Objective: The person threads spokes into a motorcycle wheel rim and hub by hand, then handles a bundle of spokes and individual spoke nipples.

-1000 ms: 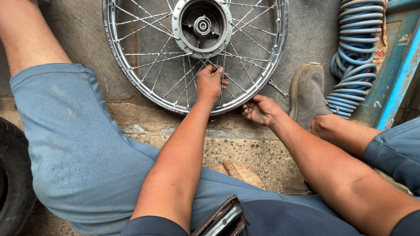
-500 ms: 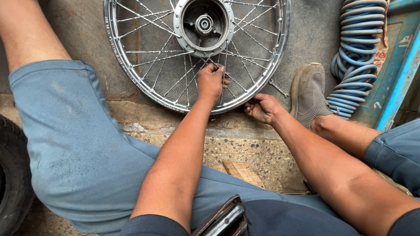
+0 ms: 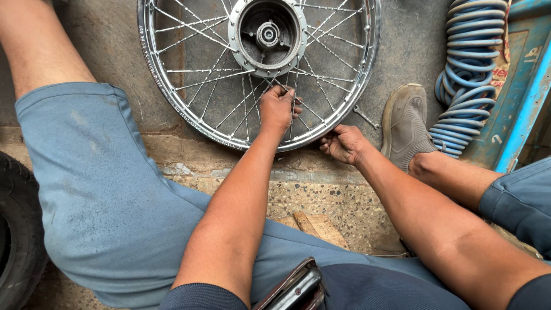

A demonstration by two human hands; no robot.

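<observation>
A chrome spoked wheel rim (image 3: 172, 97) with a central hub (image 3: 267, 34) lies flat on the concrete floor in front of me. My left hand (image 3: 278, 109) reaches inside the rim and is closed around thin spokes (image 3: 287, 95) near the lower edge. My right hand (image 3: 344, 143) rests at the rim's outer lower edge, fingers curled against it; whatever it pinches is too small to make out. A small metal wrench (image 3: 365, 117) lies on the floor just outside the rim, above my right hand.
A coiled blue air hose (image 3: 468, 74) lies at the right beside a blue metal frame (image 3: 531, 86). My grey shoe (image 3: 406, 123) sits next to the rim. A black tyre (image 3: 17, 241) is at the left edge. A wooden block (image 3: 315, 227) lies between my legs.
Both hands stay almost where they were on the spokes and the rim edge. My view has shifted slightly.
</observation>
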